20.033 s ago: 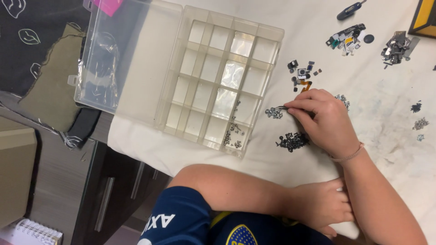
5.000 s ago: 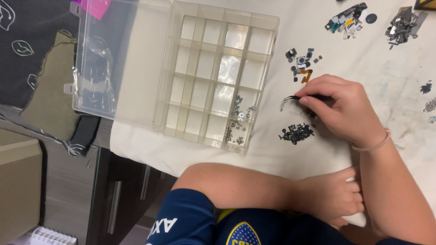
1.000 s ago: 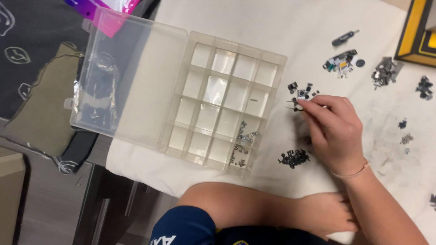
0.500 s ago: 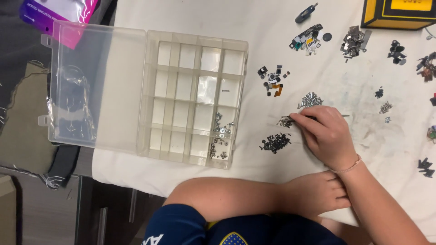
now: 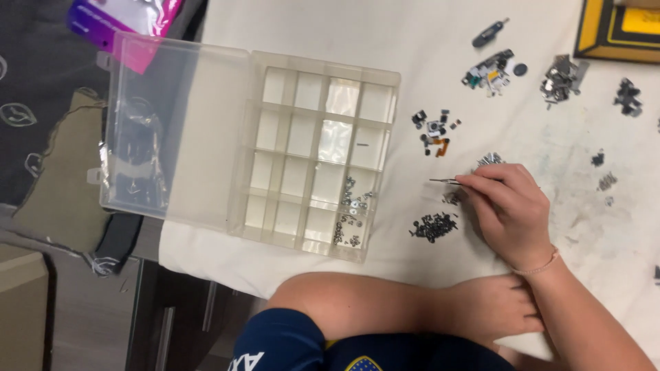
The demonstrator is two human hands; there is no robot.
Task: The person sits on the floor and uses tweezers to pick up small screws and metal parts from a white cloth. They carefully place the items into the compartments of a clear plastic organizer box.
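Tweezers [image 5: 445, 181] sit pinched in your right hand [image 5: 512, 213], tips pointing left over the white cloth on the worktop, just above the dark screw pile [image 5: 434, 226] and right of the clear compartment box [image 5: 320, 154]; I can't tell whether the tips carry anything. Those screws look tiny, hard, light and slippery, so I'd judge they'll flick away if squeezed off-centre: take each across the shank under the head. Your left hand [image 5: 495, 306] rests on your leg near you, grip loose and holding nothing; more small part clusters [image 5: 434, 127] lie further away.
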